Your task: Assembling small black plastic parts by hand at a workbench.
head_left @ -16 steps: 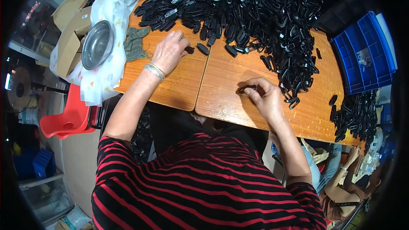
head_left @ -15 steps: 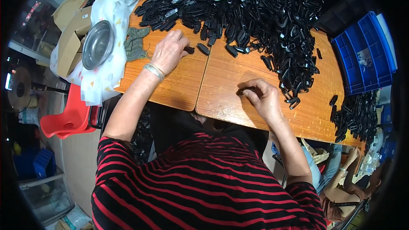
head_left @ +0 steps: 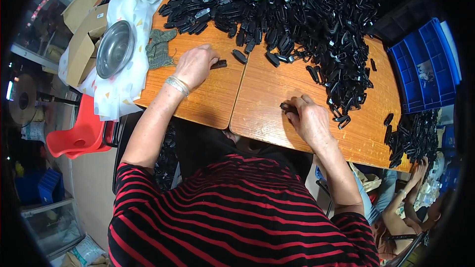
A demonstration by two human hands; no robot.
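Observation:
My left hand (head_left: 195, 65), wearing a silvery bracelet, rests low over the left half of the wooden table. Its fingertips close on a small oblong black plastic piece (head_left: 218, 64). Over the right half, my right hand (head_left: 311, 119) pinches another dark plastic piece (head_left: 288, 108), partly covered by the fingers. Two loose black pieces lie between the hands and the heap, one an oval part (head_left: 239, 56) near my left hand and one a similar part (head_left: 271, 59) farther right. A large heap of black plastic parts (head_left: 277, 10) covers the far side, some frame-shaped.
A grey-green knitted cloth (head_left: 159, 49) lies left of my left hand. Beyond it are a metal bowl (head_left: 115, 49) on white sheeting and a cardboard box (head_left: 79, 59). A blue crate (head_left: 420, 69) and a smaller black heap (head_left: 415, 136) stand right, beside a co-worker's hands (head_left: 419, 172).
My left hand has drawn slightly nearer with its black piece, which shows more. My right hand has turned, its fingers curling over its piece. The co-worker's hands have reached up toward the smaller heap.

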